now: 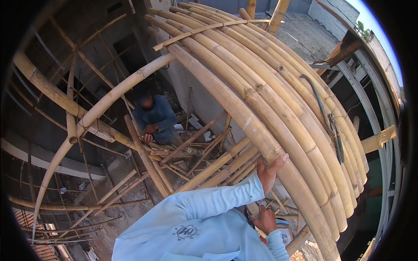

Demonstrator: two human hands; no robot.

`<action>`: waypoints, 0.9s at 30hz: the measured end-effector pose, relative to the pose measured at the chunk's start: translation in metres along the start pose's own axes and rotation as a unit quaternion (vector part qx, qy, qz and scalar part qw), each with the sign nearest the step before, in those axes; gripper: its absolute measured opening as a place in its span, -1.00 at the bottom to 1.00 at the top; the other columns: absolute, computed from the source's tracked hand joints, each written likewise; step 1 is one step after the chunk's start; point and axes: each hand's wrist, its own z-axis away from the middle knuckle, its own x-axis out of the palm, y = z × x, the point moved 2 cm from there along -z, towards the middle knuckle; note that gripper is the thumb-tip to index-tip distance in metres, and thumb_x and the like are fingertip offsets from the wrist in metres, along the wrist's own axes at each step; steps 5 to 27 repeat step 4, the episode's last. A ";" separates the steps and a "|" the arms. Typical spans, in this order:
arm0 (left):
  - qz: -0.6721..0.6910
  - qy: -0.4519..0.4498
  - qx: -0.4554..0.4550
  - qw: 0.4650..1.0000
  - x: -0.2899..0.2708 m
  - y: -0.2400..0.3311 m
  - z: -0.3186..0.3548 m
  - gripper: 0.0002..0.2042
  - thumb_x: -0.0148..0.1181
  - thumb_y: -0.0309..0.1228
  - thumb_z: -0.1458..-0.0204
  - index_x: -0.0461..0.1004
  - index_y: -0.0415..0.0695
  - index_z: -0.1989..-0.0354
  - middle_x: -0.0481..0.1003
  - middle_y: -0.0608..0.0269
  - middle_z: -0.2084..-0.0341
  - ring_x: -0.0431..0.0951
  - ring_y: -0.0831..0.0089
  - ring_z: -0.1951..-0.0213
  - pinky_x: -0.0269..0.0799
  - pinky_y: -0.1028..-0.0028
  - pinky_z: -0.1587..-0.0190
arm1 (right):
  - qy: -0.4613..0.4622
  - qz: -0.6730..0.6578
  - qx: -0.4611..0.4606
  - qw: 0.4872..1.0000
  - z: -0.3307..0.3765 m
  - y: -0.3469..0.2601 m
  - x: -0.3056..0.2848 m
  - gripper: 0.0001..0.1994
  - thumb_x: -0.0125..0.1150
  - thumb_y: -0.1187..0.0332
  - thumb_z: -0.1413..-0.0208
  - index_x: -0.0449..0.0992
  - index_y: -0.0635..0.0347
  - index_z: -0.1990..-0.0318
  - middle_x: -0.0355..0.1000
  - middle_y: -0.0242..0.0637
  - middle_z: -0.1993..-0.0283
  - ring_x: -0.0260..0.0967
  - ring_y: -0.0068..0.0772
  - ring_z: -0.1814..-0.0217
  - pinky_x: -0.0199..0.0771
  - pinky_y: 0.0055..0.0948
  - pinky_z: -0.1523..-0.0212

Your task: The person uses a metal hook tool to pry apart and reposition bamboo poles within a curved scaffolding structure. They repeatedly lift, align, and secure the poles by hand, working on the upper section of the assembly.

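Observation:
My left hand (pixel 271 172) is closed around the edge of a thick bamboo pole (pixel 244 115), with part of the palm against its side. This pole is the nearest of a row of bamboo poles (pixel 278 104) lying side by side. Below it, close to my waist, my right hand (pixel 264 220) has its fingers curled at a greyish-brown object (pixel 252 210); its kind is not clear. A bamboo strip (pixel 209 30) lies across the poles at their far end. A dark green cord (pixel 314 92) and a dark bundle (pixel 334 135) rest on the poles toward the right.
Lower down at left, another person (pixel 154 114) in blue sits among cut bamboo pieces (pixel 191 150). Curved bamboo poles (pixel 126 87) cross the open drop at left. A metal frame (pixel 370 100) stands at right, and a bamboo stub (pixel 379 139) juts out toward it.

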 end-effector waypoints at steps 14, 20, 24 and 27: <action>-0.080 -0.022 0.008 0.997 -0.008 -0.006 0.016 -0.59 0.34 -0.21 -0.10 0.42 -0.15 -0.03 0.53 0.19 0.14 0.60 0.41 0.16 0.61 0.30 0.08 | 0.022 -0.004 0.005 1.000 -0.005 -0.008 -0.008 -0.26 0.51 0.06 0.17 0.43 0.40 -0.11 0.57 0.30 0.27 0.58 0.31 0.19 0.54 0.14 0.03; -0.080 -0.022 0.008 0.997 -0.008 -0.006 0.016 -0.59 0.34 -0.21 -0.10 0.42 -0.15 -0.03 0.53 0.19 0.14 0.60 0.41 0.16 0.61 0.30 0.08 | 0.022 -0.004 0.005 1.000 -0.005 -0.008 -0.008 -0.26 0.51 0.06 0.17 0.43 0.40 -0.11 0.57 0.30 0.27 0.58 0.31 0.19 0.54 0.14 0.03; -0.080 -0.022 0.008 0.997 -0.008 -0.006 0.016 -0.59 0.34 -0.21 -0.10 0.42 -0.15 -0.03 0.53 0.19 0.14 0.60 0.41 0.16 0.61 0.30 0.08 | 0.022 -0.004 0.005 1.000 -0.005 -0.008 -0.008 -0.26 0.51 0.06 0.17 0.43 0.40 -0.11 0.57 0.30 0.27 0.58 0.31 0.19 0.54 0.14 0.03; -0.080 -0.022 0.008 0.997 -0.008 -0.006 0.016 -0.59 0.34 -0.21 -0.10 0.42 -0.15 -0.03 0.53 0.19 0.14 0.60 0.41 0.16 0.61 0.30 0.08 | 0.022 -0.004 0.005 1.000 -0.005 -0.008 -0.008 -0.26 0.51 0.06 0.17 0.43 0.40 -0.11 0.57 0.30 0.27 0.58 0.31 0.19 0.54 0.14 0.03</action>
